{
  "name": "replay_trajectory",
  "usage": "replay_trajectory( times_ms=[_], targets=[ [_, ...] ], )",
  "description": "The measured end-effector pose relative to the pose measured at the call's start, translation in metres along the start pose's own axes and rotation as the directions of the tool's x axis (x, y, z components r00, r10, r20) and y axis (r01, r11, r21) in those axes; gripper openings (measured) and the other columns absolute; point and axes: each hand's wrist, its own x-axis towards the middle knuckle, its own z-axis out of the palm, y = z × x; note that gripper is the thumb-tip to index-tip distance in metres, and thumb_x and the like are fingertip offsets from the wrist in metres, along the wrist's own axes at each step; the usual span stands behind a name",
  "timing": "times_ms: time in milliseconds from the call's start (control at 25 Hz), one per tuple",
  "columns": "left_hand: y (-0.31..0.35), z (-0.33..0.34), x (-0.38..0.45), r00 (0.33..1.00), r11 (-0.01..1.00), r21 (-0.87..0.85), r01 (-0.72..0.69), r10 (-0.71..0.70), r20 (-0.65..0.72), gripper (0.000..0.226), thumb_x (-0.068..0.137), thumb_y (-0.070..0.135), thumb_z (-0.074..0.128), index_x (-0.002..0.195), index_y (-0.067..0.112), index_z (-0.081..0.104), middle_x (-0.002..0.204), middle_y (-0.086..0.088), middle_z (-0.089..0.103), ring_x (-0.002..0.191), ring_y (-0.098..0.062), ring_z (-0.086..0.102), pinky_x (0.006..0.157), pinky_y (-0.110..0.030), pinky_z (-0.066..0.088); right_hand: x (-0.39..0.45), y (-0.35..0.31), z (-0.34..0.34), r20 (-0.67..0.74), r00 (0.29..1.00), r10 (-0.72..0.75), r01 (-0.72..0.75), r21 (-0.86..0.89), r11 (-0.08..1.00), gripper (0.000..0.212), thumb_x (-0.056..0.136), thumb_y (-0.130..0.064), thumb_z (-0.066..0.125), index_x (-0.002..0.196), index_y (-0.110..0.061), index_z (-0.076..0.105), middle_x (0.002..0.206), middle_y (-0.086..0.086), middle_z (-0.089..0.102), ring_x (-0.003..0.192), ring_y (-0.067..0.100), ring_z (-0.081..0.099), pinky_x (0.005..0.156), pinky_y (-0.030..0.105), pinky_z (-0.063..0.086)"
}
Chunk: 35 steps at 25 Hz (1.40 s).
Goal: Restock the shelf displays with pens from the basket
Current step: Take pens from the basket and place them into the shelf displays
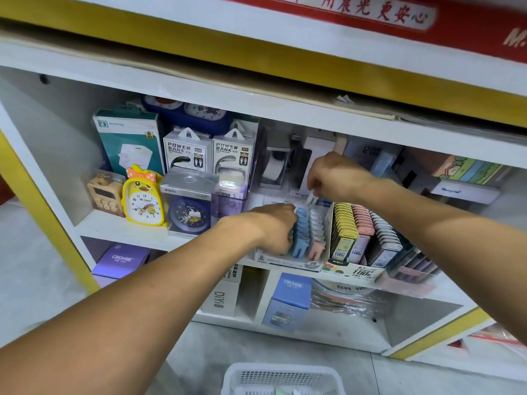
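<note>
Your left hand (271, 226) reached into the white shelf (128, 226) and lay over the near left part of a display box (288, 262) marked "2B". Its fingers curled down among the rows of blue and white cased items (303, 232) standing in that box. Whether that grip actually held one of them could not be told, as the fingertips were hidden behind the rows.

Your right hand (336, 176) hung just above and behind the same box, up and right of the left hand. Its grip was closed to a pinch, thumb and fingertips together on a small pale item (311, 197), tilted, its lower end just over the back row. The item was blurred; its kind could not be confirmed.

Immediately right of the left hand's grip, touching the "2B" box, stood a second display box (350, 270) with rows of yellow, pink and grey cases, marked "100".

Left of the left hand, on the same shelf board, stood a blue clock in a clear case (189, 208), a yellow duck-shaped clock (144, 199) and two boxes printed "POWER BANK" (186, 151). Behind the right hand was a white tape dispenser (275, 166).

The white plastic basket (282, 379) sat on the floor well below both hands, at the bottom edge of the view; only its rim and far wall showed, with pale contents that could not be made out.
</note>
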Motion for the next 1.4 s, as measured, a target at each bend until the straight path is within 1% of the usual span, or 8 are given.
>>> replay_trajectory(
  times_ms=[160,400,800,1000,1120,1200,1280,1400],
  targets=[
    [0.0,0.003,0.003,0.999,0.999,0.048,-0.024,0.022,0.038,0.051,0.091,0.027,0.058,0.14,0.017,0.046,0.145,-0.005,0.048,0.127,-0.026,0.05,0.105,-0.039,0.045,0.004,-0.007,0.012,0.109,0.994,-0.023,0.038,-0.138,0.99,0.019,0.081,-0.006,0.073,0.094,-0.02,0.073,0.1,0.005,0.069,0.087,0.026,0.067,0.077,0.031,0.056],
    [-0.001,0.003,0.004,0.999,0.998,0.061,-0.027,0.024,0.049,0.049,0.091,0.025,0.06,0.138,0.017,0.047,0.142,-0.005,0.05,0.125,-0.025,0.052,0.104,-0.039,0.046,0.005,-0.012,0.009,0.166,0.985,-0.038,0.06,-0.13,0.99,0.019,0.08,-0.003,0.071,0.09,-0.019,0.074,0.097,0.004,0.068,0.083,0.025,0.066,0.074,0.03,0.056],
    [-0.003,0.003,0.004,0.999,0.999,0.036,-0.029,0.027,0.045,0.047,0.088,0.02,0.061,0.134,0.019,0.05,0.13,-0.003,0.056,0.113,-0.023,0.057,0.097,-0.038,0.05,-0.005,-0.019,0.016,0.146,0.989,-0.025,0.053,-0.188,0.981,0.03,0.086,0.002,0.06,0.112,-0.011,0.066,0.112,0.016,0.062,0.097,0.032,0.062,0.081,0.031,0.05],
    [0.002,0.003,-0.009,0.987,0.999,0.026,-0.035,0.039,-0.158,0.036,0.088,0.012,0.054,0.123,0.017,0.057,0.125,-0.004,0.057,0.111,-0.025,0.056,0.094,-0.041,0.05,-0.049,-0.016,-0.011,-0.171,0.985,0.004,0.016,0.116,0.993,0.027,0.09,-0.007,0.058,0.11,-0.019,0.073,0.11,0.006,0.071,0.102,0.025,0.065,0.088,0.032,0.052],
    [0.021,0.013,-0.022,0.967,0.994,-0.022,-0.11,0.101,-0.234,0.032,0.086,0.011,0.053,0.115,0.017,0.064,0.113,-0.007,0.064,0.103,-0.026,0.06,0.087,-0.038,0.052,-0.112,-0.022,-0.004,-0.171,0.979,0.112,-0.021,0.459,0.888,0.021,0.086,-0.012,0.064,0.094,-0.025,0.078,0.085,-0.011,0.072,0.076,-0.002,0.065,0.071,0.008,0.047],
    [0.035,0.033,-0.028,0.981,0.988,-0.027,-0.152,0.148,-0.125,0.031,0.085,0.012,0.055,0.113,0.016,0.067,0.105,-0.003,0.068,0.096,-0.024,0.062,0.082,-0.033,0.052,-0.153,-0.03,0.022,-0.066,0.993,0.102,-0.054,0.519,0.853,0.02,0.082,-0.011,0.066,0.09,-0.025,0.078,0.077,-0.015,0.071,0.066,-0.007,0.062,0.061,0.002,0.042],
    [0.051,0.068,-0.03,0.976,0.984,0.01,-0.179,0.177,0.124,0.031,0.086,0.012,0.057,0.115,0.014,0.065,0.098,0.004,0.065,0.089,-0.019,0.06,0.076,-0.029,0.049,-0.185,-0.035,0.063,0.149,0.987,0.068,-0.131,0.472,0.872,0.021,0.083,-0.009,0.063,0.093,-0.021,0.078,0.08,-0.01,0.072,0.066,-0.001,0.062,0.064,0.01,0.046],
    [0.068,0.136,-0.02,0.856,0.978,0.077,-0.193,0.129,0.501,0.037,0.089,0.016,0.057,0.125,0.013,0.06,0.106,-0.005,0.069,0.096,-0.027,0.066,0.086,-0.041,0.055,-0.219,-0.041,0.14,0.535,0.845,-0.029,-0.221,0.398,0.89,0.023,0.086,-0.009,0.057,0.099,-0.018,0.074,0.075,-0.006,0.071,0.072,0.011,0.071,0.069,0.021,0.054]
  ],
)
